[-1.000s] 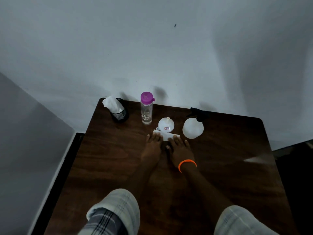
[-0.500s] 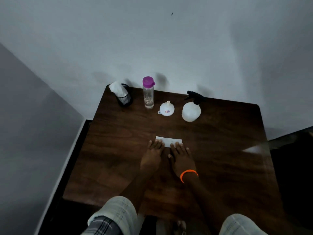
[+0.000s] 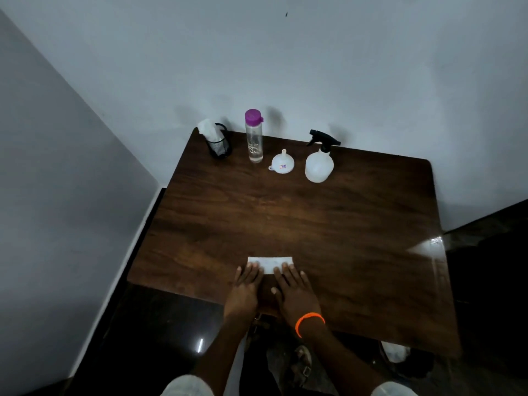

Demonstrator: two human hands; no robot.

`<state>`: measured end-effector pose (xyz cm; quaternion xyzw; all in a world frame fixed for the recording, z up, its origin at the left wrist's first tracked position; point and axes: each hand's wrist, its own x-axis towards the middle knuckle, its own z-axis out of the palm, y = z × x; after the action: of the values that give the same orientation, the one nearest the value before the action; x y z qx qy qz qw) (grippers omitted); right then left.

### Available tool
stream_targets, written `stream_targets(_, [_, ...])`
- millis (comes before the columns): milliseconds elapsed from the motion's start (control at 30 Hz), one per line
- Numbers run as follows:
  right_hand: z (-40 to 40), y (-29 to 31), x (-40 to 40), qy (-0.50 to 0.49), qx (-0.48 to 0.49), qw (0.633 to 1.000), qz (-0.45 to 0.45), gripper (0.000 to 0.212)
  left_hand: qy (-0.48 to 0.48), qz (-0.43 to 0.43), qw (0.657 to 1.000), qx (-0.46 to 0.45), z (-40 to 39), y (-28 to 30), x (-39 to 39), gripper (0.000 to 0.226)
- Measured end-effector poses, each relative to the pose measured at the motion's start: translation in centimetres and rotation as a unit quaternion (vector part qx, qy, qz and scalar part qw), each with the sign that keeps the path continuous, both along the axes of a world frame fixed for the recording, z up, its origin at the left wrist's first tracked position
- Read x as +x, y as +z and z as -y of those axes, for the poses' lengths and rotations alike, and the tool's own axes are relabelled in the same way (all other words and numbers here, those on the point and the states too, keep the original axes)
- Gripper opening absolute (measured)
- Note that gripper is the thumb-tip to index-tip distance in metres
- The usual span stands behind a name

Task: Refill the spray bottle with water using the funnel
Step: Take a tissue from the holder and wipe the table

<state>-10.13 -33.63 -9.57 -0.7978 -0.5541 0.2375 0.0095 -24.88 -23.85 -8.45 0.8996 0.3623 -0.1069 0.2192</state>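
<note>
Head view: your 2 hands lie flat on the brown wooden table (image 3: pixel 357 224), side by side at its near edge. Your left hand (image 3: pixel 245 290) has its fingers straight and together, the tips resting on the left end of a white slip of paper (image 3: pixel 271 262). Your right hand (image 3: pixel 294 290), with an orange band (image 3: pixel 310 320) at the wrist, is likewise flat with straight fingers, the tips on the right end of the slip. Neither hand grips anything; both only press the paper to the table.

The spray bottle (image 3: pixel 319 164), white with a black trigger head, stands upright at the table's far edge, well apart from the paper. Just left of the spray bottle sits the white funnel (image 3: pixel 283 164), mouth down and spout up, with a small label on its side. Left of the funnel stands the clear water bottle (image 3: pixel 254 138) with a purple cap, closed. Further left, at the far left corner, is a black mesh cup (image 3: pixel 219 144) holding white tissue.
</note>
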Motion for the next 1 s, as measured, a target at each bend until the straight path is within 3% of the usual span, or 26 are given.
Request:
stream_targets(167, [4.7,0.1,-0.1,0.012,0.007,1.0,-0.008,0.056,0.009,-0.037,0.997,-0.071,5.7,0.0,-1.0,0.067])
stream_targets(333, [7.6,0.4,1.8,0.003,-0.004,1.0,-0.01,0.055,-0.024,-0.073,0.997,-0.027,8.0,-3.0,0.6,0.083])
stream_targets(633, [2.7,0.0,6.8,-0.058,-0.004,0.998,0.0,0.056,-0.071,-0.09,0.993,-0.002,1.6,-2.1,7.5,0.064])
stream_targets(800, [-1.7,-0.3,10.6,-0.089,0.002,0.996,0.017,0.056,-0.096,-0.058,0.994,-0.003,-3.8,-1.2,12.7,0.096])
stream_targets(1000, [-6.9,-1.4,15.6,-0.103,0.024,0.994,0.041,0.056,-0.105,-0.028,0.994,0.02,-9.6,-1.3,17.9,0.065])
